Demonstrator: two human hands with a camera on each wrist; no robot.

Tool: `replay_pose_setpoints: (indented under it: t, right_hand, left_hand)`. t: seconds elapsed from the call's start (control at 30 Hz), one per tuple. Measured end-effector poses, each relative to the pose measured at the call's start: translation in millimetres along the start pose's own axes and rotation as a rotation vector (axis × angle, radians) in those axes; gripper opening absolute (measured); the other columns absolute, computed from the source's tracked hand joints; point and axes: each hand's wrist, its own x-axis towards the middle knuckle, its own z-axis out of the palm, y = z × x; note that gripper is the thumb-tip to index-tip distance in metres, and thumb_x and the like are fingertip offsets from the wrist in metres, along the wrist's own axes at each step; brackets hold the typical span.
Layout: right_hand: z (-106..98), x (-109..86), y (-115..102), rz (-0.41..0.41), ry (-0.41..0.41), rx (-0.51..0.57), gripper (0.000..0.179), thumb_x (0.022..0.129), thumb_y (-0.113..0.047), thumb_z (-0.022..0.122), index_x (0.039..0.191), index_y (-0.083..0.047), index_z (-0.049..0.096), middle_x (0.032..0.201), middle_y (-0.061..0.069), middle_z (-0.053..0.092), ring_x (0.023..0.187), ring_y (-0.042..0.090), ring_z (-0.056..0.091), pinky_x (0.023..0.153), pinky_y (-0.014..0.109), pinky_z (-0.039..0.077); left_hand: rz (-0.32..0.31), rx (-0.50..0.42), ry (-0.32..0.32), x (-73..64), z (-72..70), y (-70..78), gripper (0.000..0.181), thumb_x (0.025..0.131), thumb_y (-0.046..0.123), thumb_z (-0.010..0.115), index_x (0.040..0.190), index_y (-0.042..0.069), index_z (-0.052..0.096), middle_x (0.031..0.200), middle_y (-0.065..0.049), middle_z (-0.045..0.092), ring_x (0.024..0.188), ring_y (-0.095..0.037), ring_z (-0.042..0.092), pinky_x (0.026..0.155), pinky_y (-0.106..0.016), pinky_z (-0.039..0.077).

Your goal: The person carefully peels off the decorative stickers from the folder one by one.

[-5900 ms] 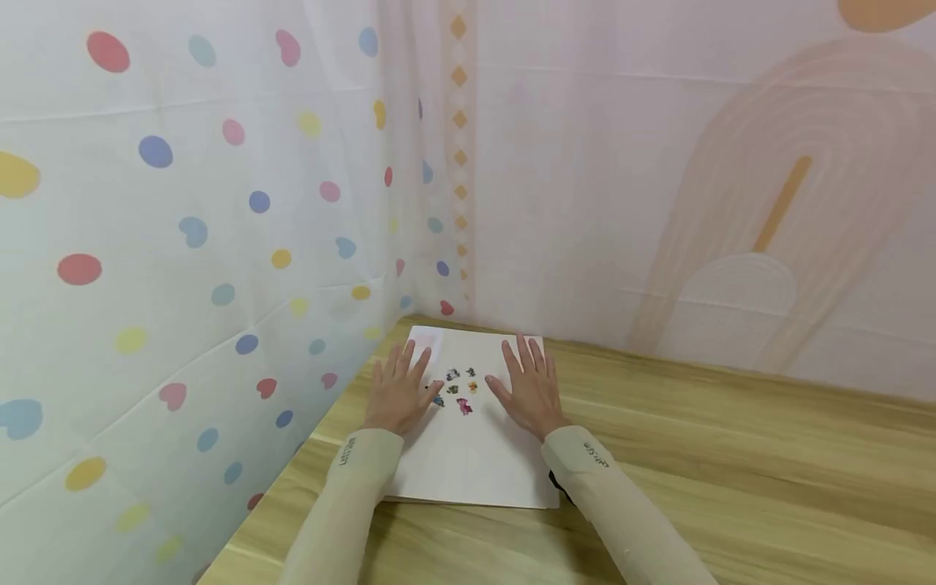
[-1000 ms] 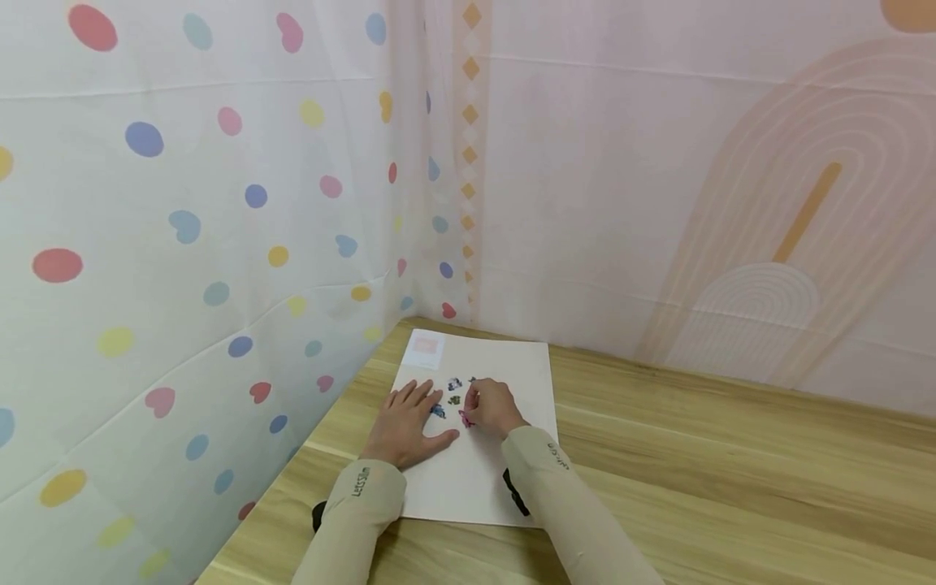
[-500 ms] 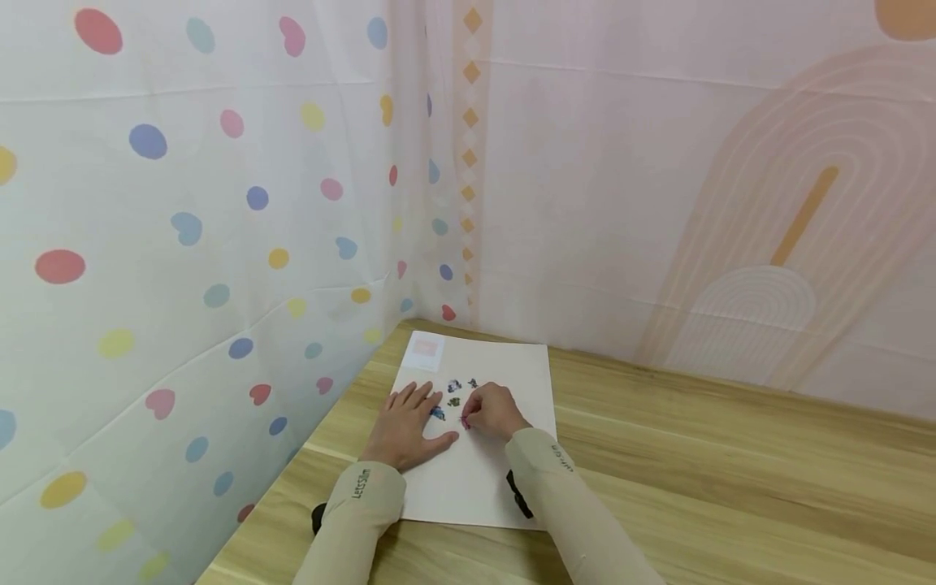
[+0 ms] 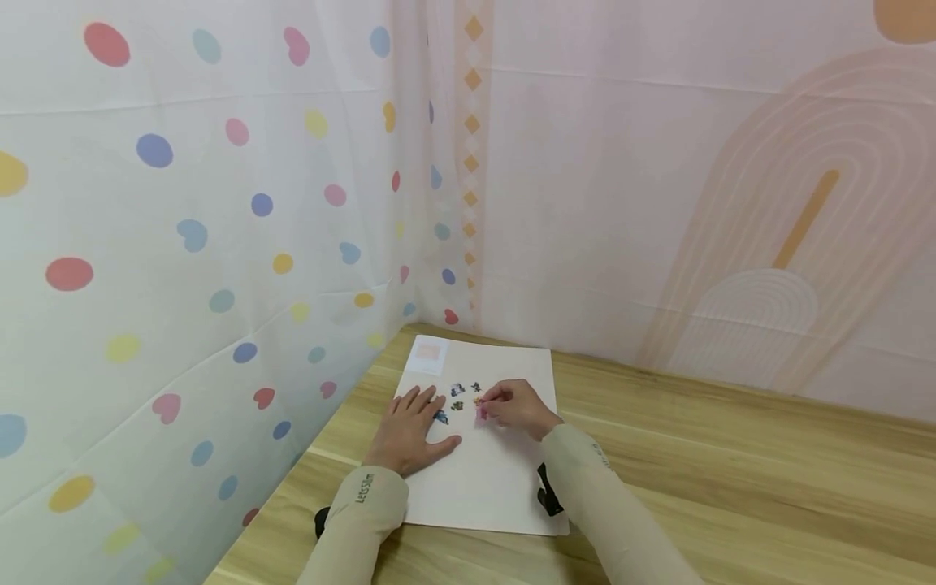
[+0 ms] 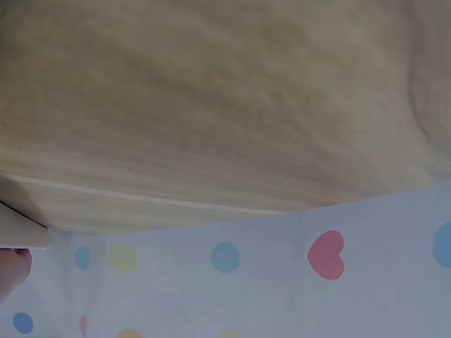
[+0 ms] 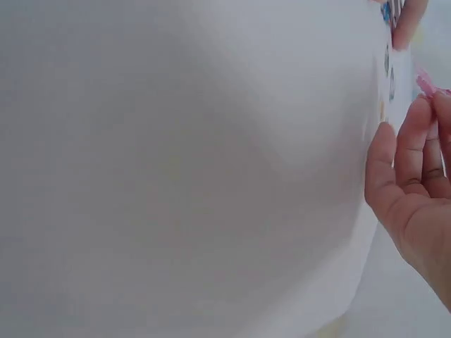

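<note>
In the head view a white sheet [image 4: 490, 496] lies on the wooden table. My left hand [image 4: 408, 433] rests flat on its left side, fingers spread, close beside a small blue cutout [image 4: 441, 417]. Between thumb and fingertips my right hand [image 4: 517, 405] pinches a small pink butterfly-shaped sticker [image 4: 481, 413], close over the sheet. The right wrist view shows this pink sticker [image 6: 427, 83] raised off the white surface at the fingertips. A small orange piece [image 4: 478, 400] is partly hidden by that hand. Only a bit of the left hand [image 5: 13, 273] enters the left wrist view.
Several small printed pieces sit mid-sheet, among them a green one [image 4: 457, 405] and a purplish one [image 4: 457, 390]. A pale card-like rectangle [image 4: 427, 355] marks the sheet's far left corner. Dotted cloth [image 4: 219, 244] hangs along the table's left edge, pinkish cloth [image 4: 585, 227] behind.
The right hand has taken the pink sticker from its place on the sheet and drawn it up and to the right. The left hand stays put, pressing the sheet.
</note>
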Motion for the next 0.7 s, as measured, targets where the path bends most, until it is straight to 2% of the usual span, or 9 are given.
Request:
replay_pose_setpoints:
  t: [0.13,0.3,0.5,0.7]
  right_hand:
    - [-19,-6.0,4,0.004,0.057,-0.008,0.008,0.082,-0.004,0.061,0.085,0.003,0.062,0.071,0.005,0.06,0.058,0.011,0.048,0.051,0.021,0.041]
    - [-53,-15.9,12,0.016,0.102,-0.021,0.008,0.082,-0.003,0.06,0.085,0.005,0.061,0.07,0.005,0.06,0.06,0.012,0.049,0.053,0.022,0.041]
    - [-91,-32.8,25,-0.022,0.074,-0.005,0.01,0.084,0.0,0.055,0.088,0.01,0.056,0.077,0.013,0.063,0.068,0.017,0.055,0.057,0.026,0.042]
    - [-112,-46.3,32,-0.019,0.053,-0.064,0.01,0.086,-0.001,0.054,0.086,0.008,0.057,0.08,0.015,0.063,0.071,0.018,0.057,0.06,0.027,0.043]
  left_hand:
    - [0.005,-0.008,0.002,0.1,0.6,-0.4,0.075,0.078,0.065,0.043,0.131,0.012,0.044,0.138,-0.007,0.035,0.128,-0.029,0.025,0.102,-0.048,0.017]
    - [0.013,-0.018,0.007,-0.1,0.4,-2.1,0.074,0.079,0.064,0.043,0.131,0.011,0.044,0.138,-0.008,0.035,0.128,-0.029,0.024,0.102,-0.048,0.017]
    - [0.015,-0.016,0.002,-0.2,0.5,-3.5,0.074,0.079,0.063,0.043,0.132,0.011,0.043,0.139,-0.008,0.034,0.129,-0.03,0.023,0.103,-0.048,0.016]
    - [0.029,-0.012,0.004,-1.1,1.0,-3.8,0.074,0.079,0.063,0.043,0.132,0.011,0.043,0.139,-0.009,0.034,0.128,-0.03,0.024,0.103,-0.048,0.017]
